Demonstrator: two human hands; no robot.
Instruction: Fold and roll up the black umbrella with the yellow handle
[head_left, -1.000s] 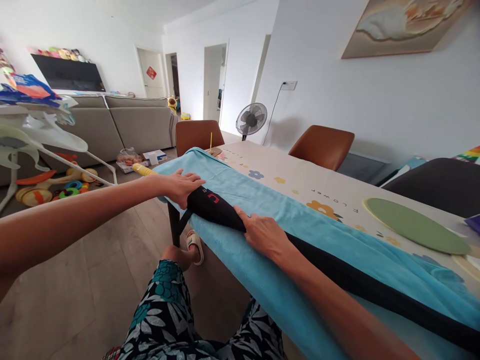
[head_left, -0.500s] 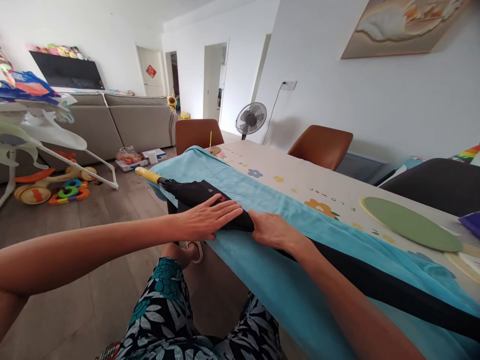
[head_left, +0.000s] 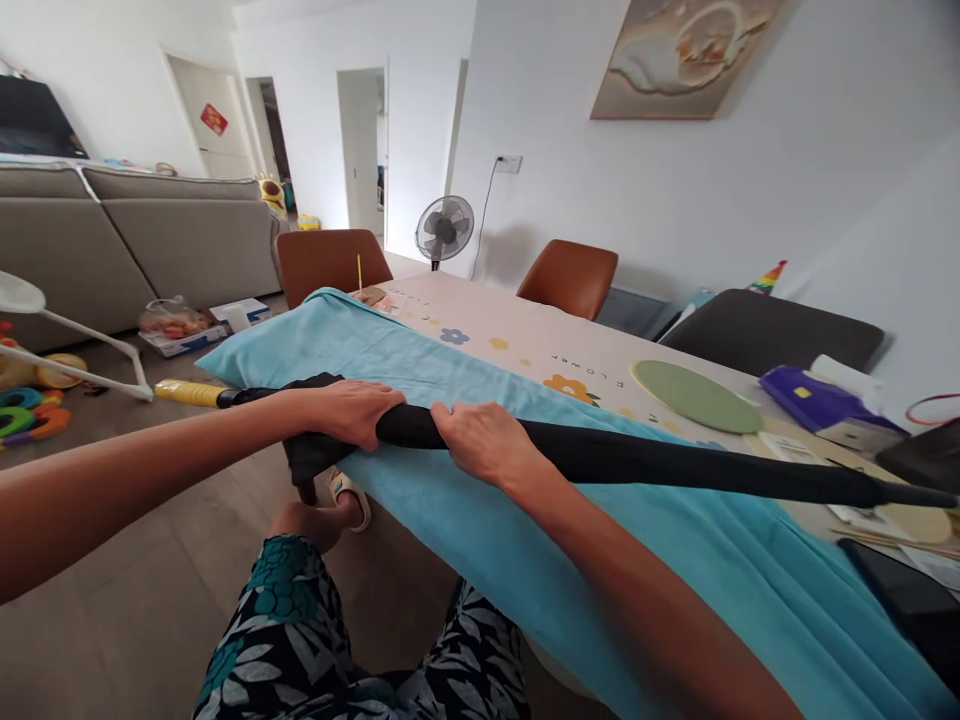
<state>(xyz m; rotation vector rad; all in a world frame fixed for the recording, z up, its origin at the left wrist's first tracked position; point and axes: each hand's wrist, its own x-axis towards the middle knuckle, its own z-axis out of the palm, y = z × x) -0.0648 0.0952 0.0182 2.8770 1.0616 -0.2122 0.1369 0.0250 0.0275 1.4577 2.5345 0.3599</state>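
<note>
A long black folded umbrella (head_left: 637, 456) lies crosswise in front of me, its yellow handle (head_left: 187, 393) at the left and its thin tip at the far right. My left hand (head_left: 354, 410) is closed around the fabric near the handle end, where loose black cloth hangs below the wrist. Close beside it, my right hand (head_left: 484, 440) wraps around the middle part of the umbrella. Beneath both hands a light blue cloth (head_left: 450, 520) covers the near side of the table and drapes over its edge.
Across the table (head_left: 517, 320) lie a green oval mat (head_left: 697, 397) and a purple packet (head_left: 814, 395). A dark phone (head_left: 900, 590) rests at the right. Brown chairs (head_left: 574, 278) and a fan (head_left: 444, 228) stand beyond. Toys (head_left: 34, 410) are on the floor at left.
My left hand has gone from lying flat on the umbrella to gripping it. The umbrella has swung more level across the view, and its tip now shows. The view has turned right.
</note>
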